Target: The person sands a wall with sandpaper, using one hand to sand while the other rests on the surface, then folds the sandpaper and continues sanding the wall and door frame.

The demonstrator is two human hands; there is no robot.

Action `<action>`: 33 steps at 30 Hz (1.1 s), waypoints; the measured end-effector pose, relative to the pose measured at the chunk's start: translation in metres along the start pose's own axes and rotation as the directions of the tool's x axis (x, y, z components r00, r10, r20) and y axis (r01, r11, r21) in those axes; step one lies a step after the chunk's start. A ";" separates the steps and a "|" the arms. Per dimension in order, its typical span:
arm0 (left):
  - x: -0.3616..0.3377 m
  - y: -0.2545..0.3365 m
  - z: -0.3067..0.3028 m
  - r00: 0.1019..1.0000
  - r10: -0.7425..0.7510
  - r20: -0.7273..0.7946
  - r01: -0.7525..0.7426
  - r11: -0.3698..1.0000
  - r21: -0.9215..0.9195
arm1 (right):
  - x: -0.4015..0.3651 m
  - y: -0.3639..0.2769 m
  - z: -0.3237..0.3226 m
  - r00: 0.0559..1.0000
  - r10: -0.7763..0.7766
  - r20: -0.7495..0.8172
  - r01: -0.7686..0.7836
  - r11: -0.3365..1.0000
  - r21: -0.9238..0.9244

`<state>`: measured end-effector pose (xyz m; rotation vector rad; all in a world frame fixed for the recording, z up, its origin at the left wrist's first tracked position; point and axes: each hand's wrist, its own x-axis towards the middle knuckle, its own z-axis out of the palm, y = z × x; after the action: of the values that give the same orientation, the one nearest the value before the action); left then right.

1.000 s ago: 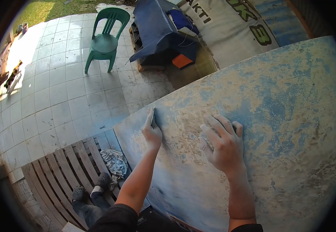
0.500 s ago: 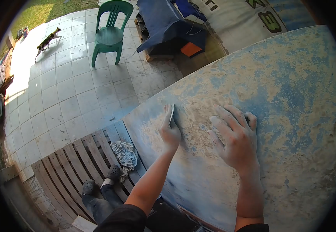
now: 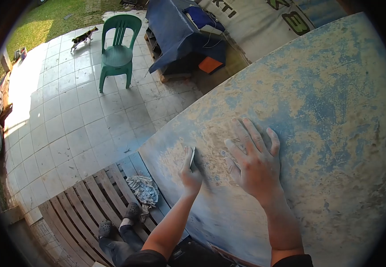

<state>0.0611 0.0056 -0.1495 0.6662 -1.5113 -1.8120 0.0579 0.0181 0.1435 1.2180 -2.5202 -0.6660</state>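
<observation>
A large smooth panel (image 3: pixel 335 178), blue with worn tan patches and pale dust, slopes beneath both hands. My left hand (image 3: pixel 190 175) is closed on a thin, stiff-looking piece of sandpaper (image 3: pixel 193 155), whose pale edge shows beside the fingers; most of it is hidden by the hand. To the right, my right hand (image 3: pixel 257 167) lies palm down on the panel with fingers spread, and nothing shows in it. Both hands are coated in whitish dust.
Below left is a slatted wooden platform (image 3: pixel 75 209) with a crumpled cloth (image 3: pixel 144 191), near my clog-covered feet (image 3: pixel 106 229). Beyond the panel's edge stand a green plastic chair (image 3: pixel 117 55) and a blue tarp-covered stack (image 3: pixel 179 35). A cat (image 3: pixel 84 38) walks on the tiles.
My left hand has slid down the panel toward me with the sandpaper. My right hand's fingers have spread wider on the surface. The cat has walked farther right, and the view has shifted slightly.
</observation>
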 end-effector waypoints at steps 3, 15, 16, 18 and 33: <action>0.058 0.000 -0.005 0.989 -0.145 -0.025 0.145 0.989 -0.020 | -0.002 -0.003 0.005 1.000 0.025 0.010 -0.024 0.999 -0.036; 0.071 0.020 0.008 0.994 -0.070 -0.085 0.066 0.997 -0.044 | 0.003 -0.007 0.007 0.999 0.035 0.036 -0.033 0.998 -0.062; 0.087 0.022 0.003 0.969 -0.231 -0.089 0.225 0.971 -0.076 | 0.002 -0.010 0.007 0.999 0.039 0.036 -0.037 0.997 -0.064; 0.094 0.028 0.000 0.989 -0.098 -0.109 0.088 0.992 -0.087 | 0.000 -0.010 0.011 0.999 0.042 0.027 -0.041 0.997 -0.060; 0.039 0.038 0.000 0.989 0.143 -0.027 -0.145 0.988 -0.053 | -0.004 -0.012 0.011 0.999 0.030 0.042 -0.027 0.998 -0.062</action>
<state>0.0432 -0.0282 -0.1105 0.5356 -1.4510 -1.7243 0.0635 0.0180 0.1282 1.1570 -2.5270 -0.7649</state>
